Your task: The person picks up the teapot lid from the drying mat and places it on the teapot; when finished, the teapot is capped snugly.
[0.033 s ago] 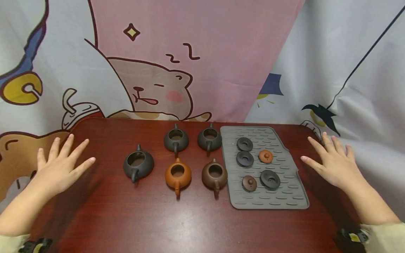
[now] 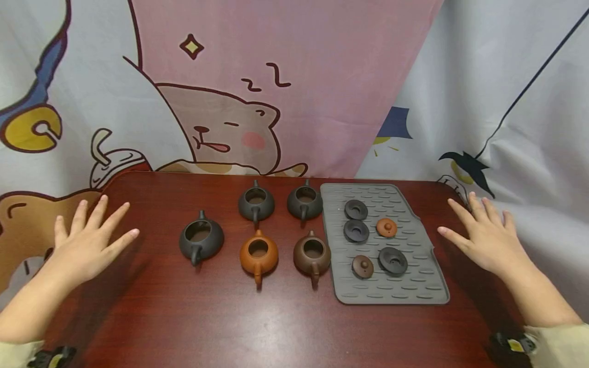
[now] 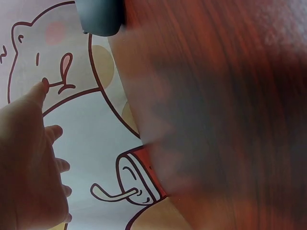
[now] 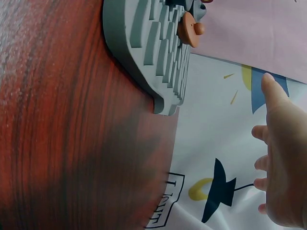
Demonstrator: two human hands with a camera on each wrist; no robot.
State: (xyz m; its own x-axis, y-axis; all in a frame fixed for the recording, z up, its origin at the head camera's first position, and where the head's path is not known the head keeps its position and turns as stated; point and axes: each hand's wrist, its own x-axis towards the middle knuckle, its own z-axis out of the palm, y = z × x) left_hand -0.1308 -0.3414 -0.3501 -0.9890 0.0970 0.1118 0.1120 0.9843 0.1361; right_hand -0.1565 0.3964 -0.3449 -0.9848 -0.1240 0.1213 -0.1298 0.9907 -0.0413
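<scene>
My left hand (image 2: 85,243) hovers with spread fingers over the table's left side, holding nothing. The nearest thing to it is a dark grey teapot (image 2: 211,245) without a lid. Two more dark teapots, one at back centre (image 2: 256,212) and one beside the mat (image 2: 306,210), stand lidless behind an orange teapot (image 2: 259,263) and a brown teapot (image 2: 303,261). On the right, my right hand (image 2: 488,235) is likewise spread and holds nothing. Left of it, a grey mat (image 2: 418,291) carries an orange lid (image 2: 387,228), a brown lid (image 2: 363,267) and three dark lids (image 2: 393,261).
The reddish-brown wooden table (image 2: 184,317) has a cartoon-printed curtain (image 2: 331,76) along its back edge. The mat's ridged surface and raised edge show in the right wrist view, with the orange lid (image 4: 188,29) on it. Part of a dark teapot (image 3: 101,18) appears in the left wrist view.
</scene>
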